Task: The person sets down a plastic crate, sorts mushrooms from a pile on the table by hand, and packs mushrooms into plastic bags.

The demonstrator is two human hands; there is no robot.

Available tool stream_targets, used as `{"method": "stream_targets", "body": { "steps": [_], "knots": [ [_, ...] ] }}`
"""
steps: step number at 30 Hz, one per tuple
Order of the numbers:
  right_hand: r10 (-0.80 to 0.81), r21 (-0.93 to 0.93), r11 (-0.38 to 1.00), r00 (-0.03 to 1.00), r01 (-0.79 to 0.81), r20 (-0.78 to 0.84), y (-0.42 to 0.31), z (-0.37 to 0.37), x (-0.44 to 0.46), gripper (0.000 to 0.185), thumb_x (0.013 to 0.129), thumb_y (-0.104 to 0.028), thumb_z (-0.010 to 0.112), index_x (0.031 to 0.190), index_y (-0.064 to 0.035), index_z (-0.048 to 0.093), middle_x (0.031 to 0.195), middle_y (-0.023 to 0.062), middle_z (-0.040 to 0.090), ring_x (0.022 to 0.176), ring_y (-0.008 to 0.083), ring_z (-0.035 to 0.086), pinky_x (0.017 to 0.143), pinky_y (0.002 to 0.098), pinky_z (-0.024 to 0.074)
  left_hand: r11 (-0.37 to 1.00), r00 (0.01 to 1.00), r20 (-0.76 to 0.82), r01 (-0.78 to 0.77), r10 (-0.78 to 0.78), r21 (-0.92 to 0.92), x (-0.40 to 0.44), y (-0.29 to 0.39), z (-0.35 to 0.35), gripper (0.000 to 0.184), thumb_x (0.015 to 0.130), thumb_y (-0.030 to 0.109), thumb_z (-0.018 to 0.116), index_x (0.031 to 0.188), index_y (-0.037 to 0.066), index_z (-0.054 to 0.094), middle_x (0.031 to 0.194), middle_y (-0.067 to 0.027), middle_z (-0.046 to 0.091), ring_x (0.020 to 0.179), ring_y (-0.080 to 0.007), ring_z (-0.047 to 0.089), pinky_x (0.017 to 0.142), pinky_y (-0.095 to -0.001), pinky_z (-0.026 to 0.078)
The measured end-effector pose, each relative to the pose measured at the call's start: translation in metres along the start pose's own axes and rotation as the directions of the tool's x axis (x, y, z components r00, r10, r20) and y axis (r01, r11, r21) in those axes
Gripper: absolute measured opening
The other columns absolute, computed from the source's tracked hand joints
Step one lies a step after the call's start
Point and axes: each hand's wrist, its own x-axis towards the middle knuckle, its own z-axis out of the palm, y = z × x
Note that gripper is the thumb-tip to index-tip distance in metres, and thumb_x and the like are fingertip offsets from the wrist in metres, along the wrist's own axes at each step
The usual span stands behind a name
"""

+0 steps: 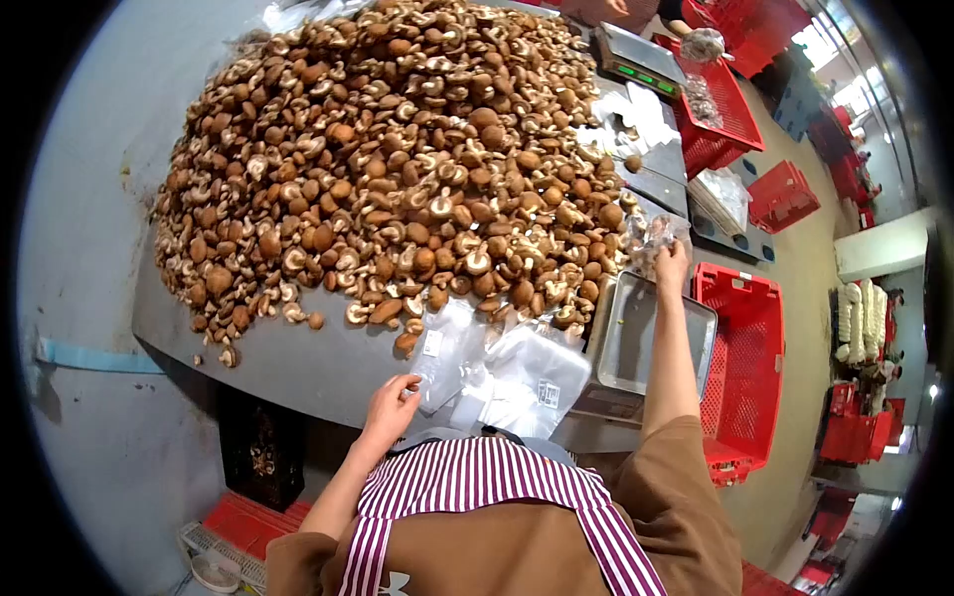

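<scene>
My right hand (673,262) grips the top of a clear plastic bag (651,238) with mushrooms in it, at the right edge of the big heap of brown mushrooms (397,159). Below that hand is the metal tray (636,333) of a scale. My left hand (394,405) is near the front edge of the table, fingers curled together. Whether anything small is pinched in them cannot be made out. Just right of it lie flat clear plastic bags (537,372) with printed labels.
A red crate (740,377) stands right of the scale tray. Farther back are another scale (641,62) with a green display, a red crate (717,119) holding filled bags, and another person's hand (617,7). A wall (79,248) is on the left.
</scene>
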Motion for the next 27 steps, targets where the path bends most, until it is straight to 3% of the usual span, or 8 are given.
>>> {"method": "stream_targets", "body": {
  "steps": [4,5,7,9,11,15,22,27],
  "knots": [
    [-0.257,-0.187,0.954,0.959,0.232,-0.118,-0.032,-0.018,-0.066,0.047,0.089,-0.014,0.060,0.133,-0.0001,0.050,0.125,0.0235,0.058,0.118,0.0378,0.055,0.101,0.0440,0.0429,0.988,0.998,-0.047,0.054,-0.048,0.142,0.010,-0.011,0.018,0.041,0.082,0.015,0.072,0.119,0.001,0.062,0.110,-0.0146,0.062,0.084,-0.0267,0.065,0.077,-0.0369,0.052],
    [-0.320,-0.192,0.937,0.939,0.293,-0.126,-0.051,-0.025,-0.088,0.047,0.089,-0.012,0.060,0.133,-0.0007,0.050,0.126,0.0230,0.056,0.119,0.0367,0.054,0.101,0.0433,0.0430,0.948,0.993,-0.100,-0.022,0.056,0.316,0.012,-0.015,0.024,0.045,0.080,0.017,0.074,0.120,0.002,0.062,0.110,-0.0148,0.061,0.089,-0.0285,0.064,0.080,-0.0386,0.052],
    [-0.308,-0.018,0.952,0.950,0.307,-0.051,-0.092,-0.027,-0.135,0.038,0.090,-0.007,0.059,0.127,0.0016,0.053,0.121,0.0218,0.059,0.116,0.0328,0.057,0.100,0.0411,0.0443,0.870,0.977,-0.128,-0.090,0.172,0.485,0.018,-0.019,0.034,0.049,0.078,0.019,0.077,0.121,0.002,0.061,0.110,-0.0149,0.060,0.093,-0.0304,0.064,0.083,-0.0404,0.051],
    [-0.269,0.147,0.960,0.935,0.239,0.231,-0.109,-0.023,-0.177,0.032,0.091,-0.006,0.060,0.121,0.0008,0.057,0.117,0.0189,0.061,0.115,0.0301,0.057,0.100,0.0387,0.0448,0.778,0.974,-0.063,-0.136,0.219,0.614,0.021,-0.023,0.043,0.037,0.077,0.020,0.078,0.108,0.005,0.066,0.100,-0.0143,0.061,0.096,-0.0322,0.062,0.084,-0.0435,0.050],
    [-0.439,0.214,0.896,0.844,0.389,0.307,-0.111,-0.009,-0.218,0.027,0.092,-0.007,0.060,0.118,-0.0015,0.060,0.115,0.0163,0.062,0.109,0.0293,0.060,0.092,0.0381,0.0494,0.781,0.976,-0.023,-0.160,0.217,0.604,0.031,-0.043,0.051,0.030,0.077,0.019,0.077,0.101,0.005,0.066,0.095,-0.0135,0.061,0.093,-0.0321,0.062,0.081,-0.0439,0.050],
    [-0.442,0.361,0.890,0.720,0.278,0.535,-0.117,0.009,-0.290,0.020,0.091,-0.007,0.061,0.110,-0.0035,0.065,0.104,0.0144,0.066,0.088,0.0278,0.065,0.073,0.0335,0.0536,0.848,0.984,-0.040,-0.129,0.174,0.514,0.029,-0.049,0.049,0.014,0.079,0.015,0.073,0.085,0.006,0.065,0.085,-0.0112,0.062,0.085,-0.0325,0.062,0.074,-0.0457,0.049],
    [-0.268,0.328,0.944,0.656,0.033,0.706,-0.100,0.026,-0.349,0.017,0.092,-0.012,0.058,0.102,-0.0020,0.067,0.093,0.0159,0.070,0.083,0.0297,0.069,0.072,0.0371,0.0534,0.901,0.964,-0.121,-0.171,0.237,0.399,0.032,-0.006,0.065,0.027,0.081,0.022,0.073,0.102,0.008,0.064,0.097,-0.0101,0.062,0.088,-0.0320,0.063,0.075,-0.0433,0.051],
    [-0.166,0.226,0.974,0.569,-0.036,0.806,-0.073,0.044,-0.358,0.021,0.092,-0.016,0.056,0.105,-0.0019,0.067,0.096,0.0160,0.070,0.086,0.0250,0.069,0.078,0.0354,0.0529,0.860,0.974,-0.001,-0.200,0.227,0.470,0.059,-0.017,0.083,0.020,0.083,0.022,0.071,0.092,0.005,0.064,0.094,-0.0119,0.063,0.086,-0.0327,0.063,0.075,-0.0430,0.051]
  ]
}}
